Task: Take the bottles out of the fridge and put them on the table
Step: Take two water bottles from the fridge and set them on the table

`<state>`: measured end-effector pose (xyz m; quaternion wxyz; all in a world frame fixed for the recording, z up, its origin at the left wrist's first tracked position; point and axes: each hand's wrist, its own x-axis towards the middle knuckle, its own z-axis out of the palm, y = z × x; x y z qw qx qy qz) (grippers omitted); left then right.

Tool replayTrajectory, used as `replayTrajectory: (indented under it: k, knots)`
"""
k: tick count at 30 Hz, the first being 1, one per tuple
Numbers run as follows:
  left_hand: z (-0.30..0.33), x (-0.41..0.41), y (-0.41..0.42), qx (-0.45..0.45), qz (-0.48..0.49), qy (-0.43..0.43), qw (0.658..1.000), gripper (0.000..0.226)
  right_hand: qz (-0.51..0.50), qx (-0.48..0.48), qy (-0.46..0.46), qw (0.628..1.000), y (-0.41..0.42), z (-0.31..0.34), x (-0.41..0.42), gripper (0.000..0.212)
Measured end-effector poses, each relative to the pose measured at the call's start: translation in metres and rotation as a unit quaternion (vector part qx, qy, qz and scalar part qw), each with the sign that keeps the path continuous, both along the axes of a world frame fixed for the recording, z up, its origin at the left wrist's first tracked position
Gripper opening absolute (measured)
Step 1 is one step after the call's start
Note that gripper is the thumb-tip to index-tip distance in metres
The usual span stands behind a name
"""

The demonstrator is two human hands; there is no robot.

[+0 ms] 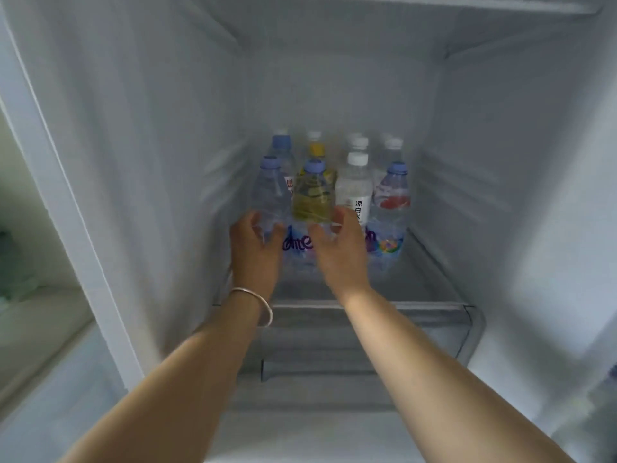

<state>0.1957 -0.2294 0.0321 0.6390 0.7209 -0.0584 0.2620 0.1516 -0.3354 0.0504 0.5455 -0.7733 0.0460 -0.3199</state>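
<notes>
Several bottles stand in rows on a fridge shelf [434,307]. In the front row are a clear bottle with a blue cap [271,188], a blue-capped bottle of yellowish liquid [314,198], a white-capped bottle with a white label [354,192] and a blue-capped bottle with a colourful label [390,208]. My left hand [257,252], with a bangle at the wrist, curls round the lower part of the clear front-left bottle. My right hand [339,252] curls round the lower part of the yellowish bottle. Behind them stand a yellow-capped bottle [316,151] and others, partly hidden.
The fridge's white side walls close in on both sides, with another shelf [467,5] high above. A clear drawer [334,362] sits below the bottle shelf. The left wall's front edge [50,162] runs down the left, with a blurred room beyond.
</notes>
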Motion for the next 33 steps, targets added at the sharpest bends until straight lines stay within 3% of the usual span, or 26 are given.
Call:
replayTrajectory:
  k: [2, 4, 8, 12, 14, 18, 23, 33]
  knots:
    - [0.0, 0.03, -0.001, 0.022, 0.038, -0.003, 0.999, 0.048, -0.042, -0.048, -0.044, 0.997, 0.006, 0.009, 0.021, 0.049]
    - [-0.003, 0.048, -0.005, -0.003, 0.057, -0.002, 0.998, 0.062, -0.08, -0.084, -0.073, 0.991, 0.014, 0.015, 0.037, 0.057]
    - [0.0, 0.062, -0.015, -0.07, 0.041, -0.016, 0.997, 0.045, -0.119, -0.134, -0.094, 0.979, 0.023, 0.021, 0.061, 0.067]
    - [0.01, 0.06, -0.014, -0.066, 0.015, 0.0, 0.998, 0.066, -0.125, -0.119, -0.072, 0.982, 0.018, 0.028, 0.077, 0.07]
    - [0.013, 0.059, -0.014, -0.066, 0.002, 0.046, 0.997, 0.058, -0.129, -0.142, -0.067, 0.979, 0.018, 0.028, 0.078, 0.072]
    - [0.014, 0.059, -0.013, -0.072, -0.013, 0.102, 0.992, 0.045, -0.128, -0.153, -0.107, 0.974, 0.021, 0.023, 0.067, 0.062]
    - [0.014, 0.048, -0.009, -0.047, -0.006, 0.072, 0.996, 0.03, -0.063, -0.082, -0.124, 0.987, 0.009, 0.016, 0.054, 0.051]
    - [-0.002, 0.03, -0.006, -0.071, 0.03, 0.041, 0.996, 0.05, 0.015, -0.017, -0.121, 0.992, 0.004, 0.0, 0.05, 0.064]
